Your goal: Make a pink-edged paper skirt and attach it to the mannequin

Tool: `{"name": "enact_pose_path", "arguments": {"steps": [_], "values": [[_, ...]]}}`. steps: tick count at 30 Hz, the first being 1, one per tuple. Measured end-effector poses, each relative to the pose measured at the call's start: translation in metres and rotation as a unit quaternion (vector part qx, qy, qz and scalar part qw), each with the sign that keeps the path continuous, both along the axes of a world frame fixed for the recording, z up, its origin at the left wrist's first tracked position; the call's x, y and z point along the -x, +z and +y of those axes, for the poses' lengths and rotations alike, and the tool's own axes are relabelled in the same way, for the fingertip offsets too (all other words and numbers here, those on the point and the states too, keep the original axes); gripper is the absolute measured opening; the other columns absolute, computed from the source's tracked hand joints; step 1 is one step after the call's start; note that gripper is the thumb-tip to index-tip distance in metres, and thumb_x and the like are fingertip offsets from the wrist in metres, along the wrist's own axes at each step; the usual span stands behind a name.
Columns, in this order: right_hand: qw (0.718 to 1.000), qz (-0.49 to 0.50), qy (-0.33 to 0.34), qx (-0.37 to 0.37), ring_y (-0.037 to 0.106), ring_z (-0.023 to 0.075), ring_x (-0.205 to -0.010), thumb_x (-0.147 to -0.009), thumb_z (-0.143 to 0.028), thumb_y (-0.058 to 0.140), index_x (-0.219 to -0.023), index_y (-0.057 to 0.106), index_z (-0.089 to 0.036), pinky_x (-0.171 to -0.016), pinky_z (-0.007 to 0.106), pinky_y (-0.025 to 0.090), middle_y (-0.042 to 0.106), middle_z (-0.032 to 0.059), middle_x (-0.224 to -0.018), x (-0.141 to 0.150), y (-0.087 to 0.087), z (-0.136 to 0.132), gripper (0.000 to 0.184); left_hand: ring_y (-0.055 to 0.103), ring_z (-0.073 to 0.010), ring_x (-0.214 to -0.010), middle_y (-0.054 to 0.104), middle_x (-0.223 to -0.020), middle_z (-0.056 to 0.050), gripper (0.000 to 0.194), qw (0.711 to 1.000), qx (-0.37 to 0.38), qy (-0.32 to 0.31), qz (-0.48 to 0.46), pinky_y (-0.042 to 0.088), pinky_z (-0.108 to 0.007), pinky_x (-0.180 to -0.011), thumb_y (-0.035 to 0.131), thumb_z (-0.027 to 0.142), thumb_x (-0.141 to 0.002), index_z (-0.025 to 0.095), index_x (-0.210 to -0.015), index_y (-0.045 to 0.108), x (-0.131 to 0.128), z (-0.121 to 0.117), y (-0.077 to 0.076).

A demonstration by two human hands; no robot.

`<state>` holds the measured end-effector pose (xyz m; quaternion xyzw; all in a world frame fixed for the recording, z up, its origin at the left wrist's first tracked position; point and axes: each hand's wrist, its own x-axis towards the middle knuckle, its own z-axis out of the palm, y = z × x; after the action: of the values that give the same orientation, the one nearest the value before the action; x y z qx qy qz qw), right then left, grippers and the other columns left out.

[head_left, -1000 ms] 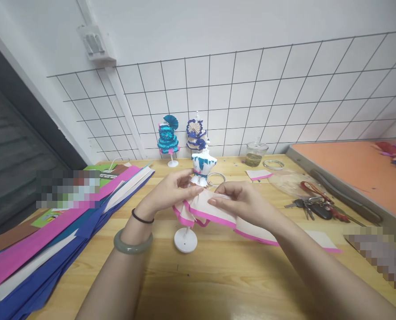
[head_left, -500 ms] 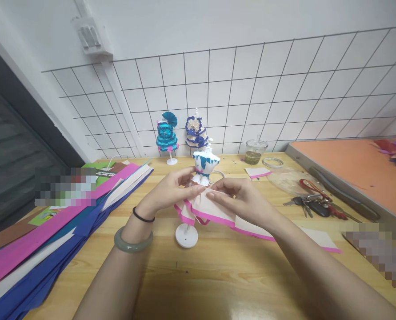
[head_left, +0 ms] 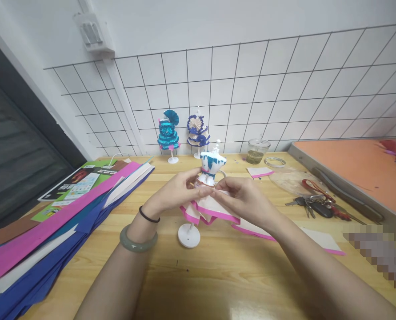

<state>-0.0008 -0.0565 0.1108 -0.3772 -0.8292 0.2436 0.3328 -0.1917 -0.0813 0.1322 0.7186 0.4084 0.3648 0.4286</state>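
Observation:
A small white dress-form mannequin with blue paper trim on its bodice leans tilted between my hands, its round white base showing below. Around its lower part hangs a white crepe-paper strip with a pink border, gathered into folds like a skirt. My left hand curls its fingers behind the waist, thumb pressed on the strip's top edge. Close against that thumb, my right hand pinches the same edge. The strip's far part trails beneath my right forearm. The fingertips behind the mannequin are hidden.
Two dressed mannequins, one teal and one navy and cream, stand by the gridded wall. Coloured paper sheets lie left. Right are a glass cup, a paper piece, keys and an orange-topped board.
The mannequin has tilted further to the right, and more of the strip is folded against it. Both thumbs are now closer together at the strip's top edge. The view has shifted slightly.

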Motion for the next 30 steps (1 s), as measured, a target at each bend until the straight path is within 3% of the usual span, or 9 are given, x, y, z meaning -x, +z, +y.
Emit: {"name": "enact_pose_path", "arguments": {"steps": [4, 17, 30], "values": [[1.0, -0.008, 0.0, -0.013, 0.045, 0.0104, -0.052, -0.082, -0.043, 0.053, -0.073, 0.063, -0.018, -0.047, 0.022, 0.031, 0.057, -0.0005, -0.059, 0.0, -0.002, 0.0, 0.029, 0.049, -0.0104, -0.066, 0.055, -0.08, -0.001, 0.044, 1.0, 0.001, 0.004, -0.005, 0.04, -0.02, -0.056, 0.066, 0.037, -0.071, 0.015, -0.108, 0.054, 0.0, 0.0, 0.0], [0.997, 0.003, 0.049, -0.066, 0.05, 0.011, -0.058, -0.083, -0.025, 0.054, -0.075, 0.065, -0.018, -0.054, 0.023, 0.036, 0.061, 0.0007, -0.066, -0.001, 0.009, -0.007, 0.015, 0.055, -0.0127, -0.075, 0.06, -0.09, -0.003, 0.046, 0.997, 0.037, -0.003, -0.066, 0.045, -0.023, -0.063, 0.068, 0.03, -0.071, 0.019, -0.11, 0.048, 0.007, 0.005, -0.008], [0.993, 0.005, 0.117, -0.019, 0.057, 0.0126, -0.07, -0.085, -0.023, 0.051, -0.089, 0.066, -0.021, -0.061, 0.024, 0.042, 0.064, 0.0022, -0.079, -0.006, 0.017, -0.01, 0.016, 0.055, -0.0119, -0.076, 0.058, -0.09, -0.003, 0.053, 0.996, 0.043, -0.014, -0.077, 0.046, -0.022, -0.063, 0.07, 0.028, -0.068, 0.018, -0.115, 0.048, 0.008, 0.008, -0.01]]}}
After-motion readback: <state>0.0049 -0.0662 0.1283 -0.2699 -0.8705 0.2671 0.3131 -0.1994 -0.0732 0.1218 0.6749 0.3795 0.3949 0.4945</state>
